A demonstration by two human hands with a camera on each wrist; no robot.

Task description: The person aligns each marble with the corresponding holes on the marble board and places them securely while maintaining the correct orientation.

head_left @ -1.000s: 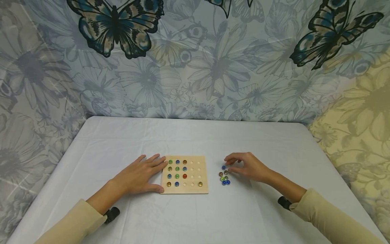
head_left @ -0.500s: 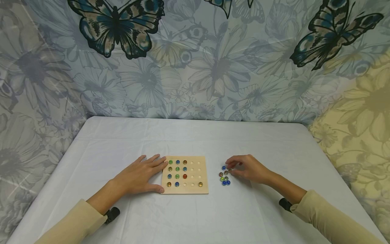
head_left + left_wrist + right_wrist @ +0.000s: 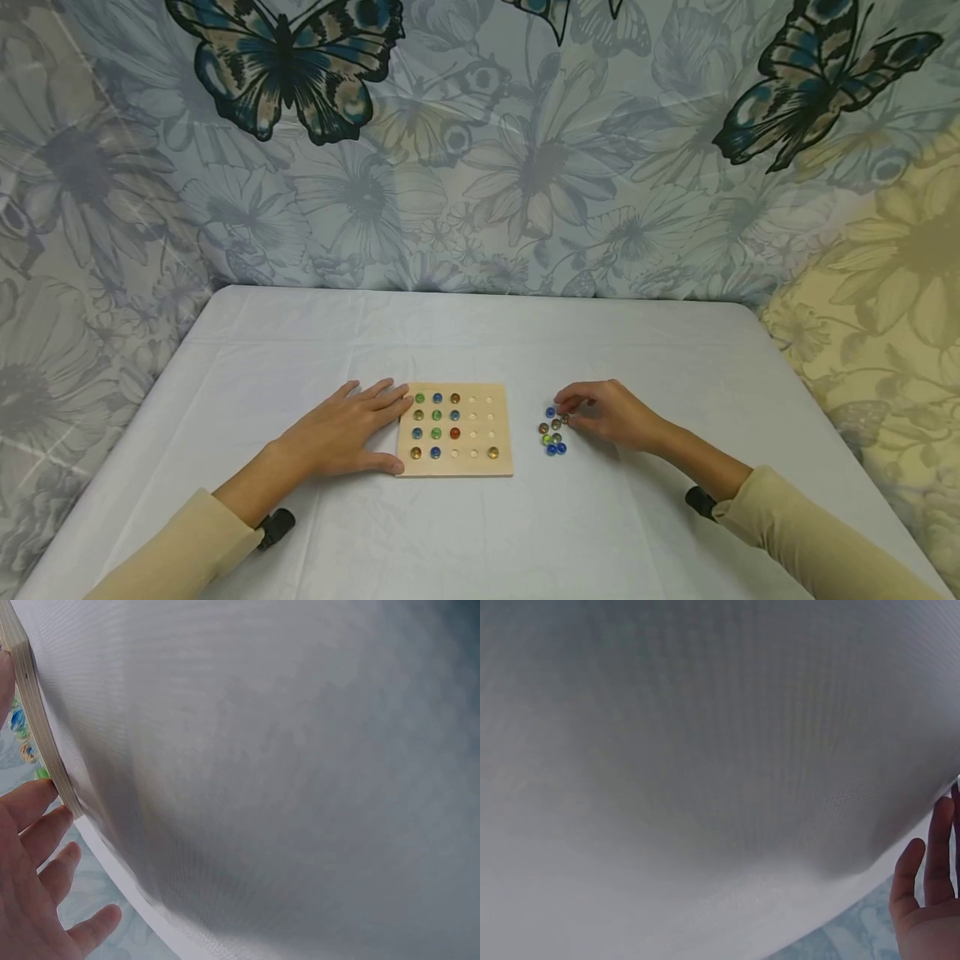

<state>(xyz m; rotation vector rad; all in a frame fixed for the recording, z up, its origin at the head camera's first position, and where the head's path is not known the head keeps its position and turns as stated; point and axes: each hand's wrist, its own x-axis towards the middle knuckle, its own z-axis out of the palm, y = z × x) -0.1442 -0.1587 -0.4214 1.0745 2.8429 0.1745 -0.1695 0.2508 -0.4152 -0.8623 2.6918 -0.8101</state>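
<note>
My left hand [image 3: 337, 427] lies at the left side of a wooden peg board [image 3: 501, 417], thumb at its near corner and fingertips at its far left edge. Its fingers [image 3: 45, 836] are spread and fairly straight in the left wrist view. Coloured glass marbles fill the board's three left columns, except one near hole; a yellowish marble [image 3: 492, 452] sits in the near right corner. Right of the board, my right hand [image 3: 618, 417] pinches a clear brownish marble [image 3: 565, 420] between thumb and index finger, beside a small cluster of marbles [image 3: 551, 448].
A white cloth [image 3: 480, 542] covers the table, whose far edge meets a hanging drape [image 3: 540, 183] with flowers and butterflies. Each wrist carries a black camera; the left camera [image 3: 276, 528] is close to the cloth. Empty holes show in the board's right part.
My right hand has shifted slightly right and nearer, its index finger drawing in toward the thumb around a marble at the cluster's edge. My left hand and the board have stayed put.
</note>
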